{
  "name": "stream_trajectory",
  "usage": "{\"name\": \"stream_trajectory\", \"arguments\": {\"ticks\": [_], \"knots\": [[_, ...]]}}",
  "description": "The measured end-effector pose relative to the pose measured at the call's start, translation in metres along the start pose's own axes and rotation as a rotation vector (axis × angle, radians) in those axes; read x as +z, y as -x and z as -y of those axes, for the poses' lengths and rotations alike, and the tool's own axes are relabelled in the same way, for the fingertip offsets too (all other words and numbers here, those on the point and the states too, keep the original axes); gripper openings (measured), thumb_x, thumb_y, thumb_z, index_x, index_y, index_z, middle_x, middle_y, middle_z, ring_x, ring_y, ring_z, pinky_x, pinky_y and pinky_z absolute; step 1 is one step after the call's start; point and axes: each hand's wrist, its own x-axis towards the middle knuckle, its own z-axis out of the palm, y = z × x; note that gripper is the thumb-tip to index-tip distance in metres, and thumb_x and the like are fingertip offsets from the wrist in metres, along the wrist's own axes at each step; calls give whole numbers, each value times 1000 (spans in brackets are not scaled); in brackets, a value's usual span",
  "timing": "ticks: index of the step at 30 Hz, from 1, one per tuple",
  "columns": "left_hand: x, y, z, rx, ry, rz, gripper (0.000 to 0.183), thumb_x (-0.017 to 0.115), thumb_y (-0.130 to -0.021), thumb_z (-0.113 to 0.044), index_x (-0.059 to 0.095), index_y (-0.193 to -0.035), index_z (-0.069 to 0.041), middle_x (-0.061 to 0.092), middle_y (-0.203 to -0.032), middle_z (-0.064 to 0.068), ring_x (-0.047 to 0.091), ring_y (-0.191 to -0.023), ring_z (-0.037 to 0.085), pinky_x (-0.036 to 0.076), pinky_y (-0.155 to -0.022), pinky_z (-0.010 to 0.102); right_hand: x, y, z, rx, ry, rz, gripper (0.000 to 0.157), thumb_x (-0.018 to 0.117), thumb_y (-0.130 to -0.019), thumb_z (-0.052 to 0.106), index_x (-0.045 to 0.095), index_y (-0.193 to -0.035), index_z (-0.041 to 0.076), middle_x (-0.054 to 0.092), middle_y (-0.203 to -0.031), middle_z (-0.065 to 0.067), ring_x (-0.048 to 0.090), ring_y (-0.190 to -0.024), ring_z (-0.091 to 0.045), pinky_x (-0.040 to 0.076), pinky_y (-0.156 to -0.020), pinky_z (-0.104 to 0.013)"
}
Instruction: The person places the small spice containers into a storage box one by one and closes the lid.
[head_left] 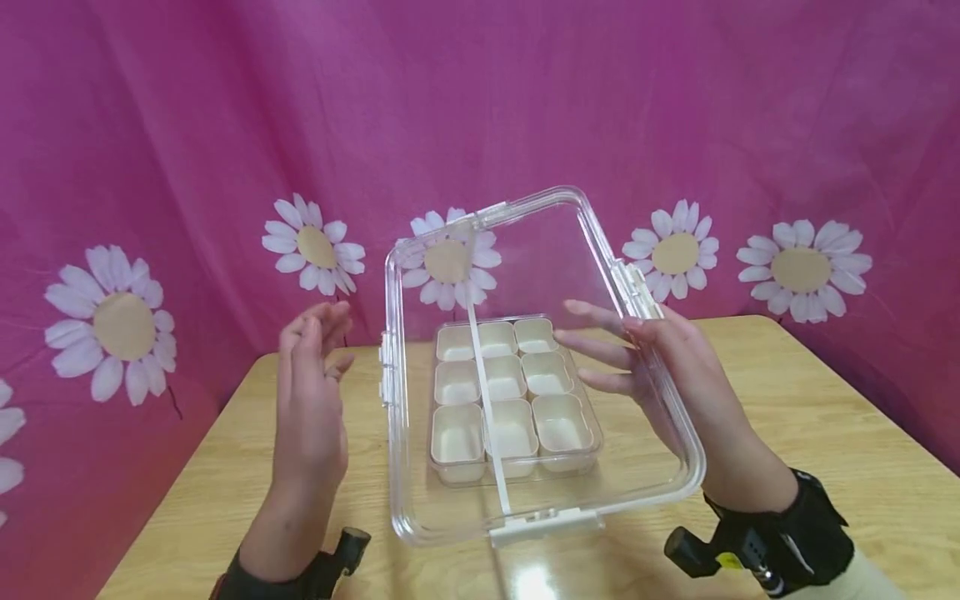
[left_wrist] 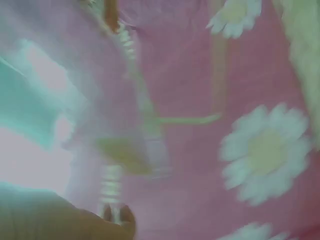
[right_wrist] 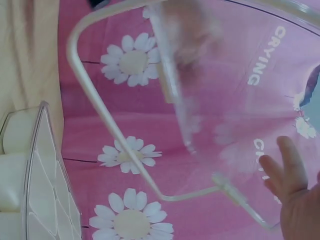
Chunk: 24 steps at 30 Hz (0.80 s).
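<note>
A clear, square lid (head_left: 525, 271) with white clips on its sides is held tilted up above the table. My right hand (head_left: 678, 379) grips its right edge, thumb at the rim and spread fingers behind the clear panel. Off the lid's left side, my left hand (head_left: 311, 400) is raised with its fingers extended, apart from the lid and holding nothing. Behind the lid, a clear box (head_left: 597, 433) stands on the table with several cream square cups (head_left: 504, 377) in rows. The left wrist view is badly blurred. In the right wrist view, the lid frame (right_wrist: 107, 117) crosses the picture.
The light wooden table (head_left: 225, 500) has its far edge against a pink curtain (head_left: 480, 100) printed with white daisies. Black straps with small cameras sit on both wrists.
</note>
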Motion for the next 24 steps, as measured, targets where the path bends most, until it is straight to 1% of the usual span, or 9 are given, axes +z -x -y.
{"name": "stream_trajectory", "arguments": {"ticks": [3, 6, 8, 10, 11, 13, 19, 21, 24], "knots": [[1, -13, 32, -235, 136, 71, 63, 26, -110, -45, 25, -155, -2, 31, -160, 16, 28, -149, 31, 22, -121, 48, -2, 2, 0, 25, -72, -58, 30, 32, -109, 6, 61, -113, -1, 61, -139, -17, 68, -114, -34, 59, -80, -38], [9, -16, 68, -375, 247, 306, 78, 27, -108, -53, 13, -158, 5, 21, -163, 28, 21, -151, 44, 21, -121, 52, -5, 4, -2, 50, -107, -109, 35, 36, -110, 10, 44, -142, 0, 67, -128, -11, 73, -102, -24, 60, -79, -34], [19, -15, 81, -459, 301, 440, 83, 27, -107, -57, 13, -158, 6, 22, -161, 31, 24, -149, 46, 27, -119, 53, -7, 3, -3, 53, -78, -128, 35, 36, -110, 12, 40, -143, 3, 68, -124, -9, 73, -100, -19, 60, -80, -33], [27, -14, 86, -532, 329, 535, 86, 27, -105, -61, 15, -158, 5, 25, -161, 30, 30, -147, 45, 30, -117, 53, -8, 2, -3, 51, -79, -124, 37, 36, -110, 12, 38, -146, 2, 62, -135, -9, 71, -108, -24, 59, -83, -35], [33, -13, 83, -575, 332, 537, 85, 27, -104, -62, 16, -158, 3, 27, -161, 29, 32, -147, 44, 30, -117, 53, -8, 1, -3, 50, -66, -123, 39, 37, -110, 12, 37, -147, 2, 57, -141, -9, 69, -114, -27, 59, -84, -36], [37, -12, 80, -596, 338, 549, 79, 25, -105, -59, 21, -157, 1, 33, -159, 27, 39, -143, 42, 33, -115, 52, -9, 0, -2, 56, -34, -129, 42, 39, -109, 14, 36, -149, 3, 50, -147, -9, 66, -119, -28, 58, -87, -36], [31, -14, 67, -550, 366, 484, 70, 24, -110, -46, 22, -155, 7, 35, -155, 30, 51, -131, 35, 47, -106, 38, -10, -2, 1, 74, 19, -165, 43, 44, -109, 20, 32, -148, 5, 55, -130, -7, 69, -105, -18, 57, -87, -31], [28, -15, 66, -525, 378, 435, 67, 26, -110, -44, 27, -154, 7, 44, -145, 26, 54, -116, 27, 51, -96, 29, -11, -4, 2, 71, -18, -146, 47, 43, -109, 18, 30, -152, 3, 57, -139, -10, 69, -112, -26, 57, -86, -34], [26, -18, 65, -471, 399, 373, 61, 25, -111, -43, 36, -150, 3, 56, -118, 9, 54, -94, 13, 52, -79, 20, -12, -5, 3, 90, -45, -139, 51, 44, -110, 18, 28, -157, 5, 55, -147, -13, 64, -120, -33, 57, -84, -39]]}}
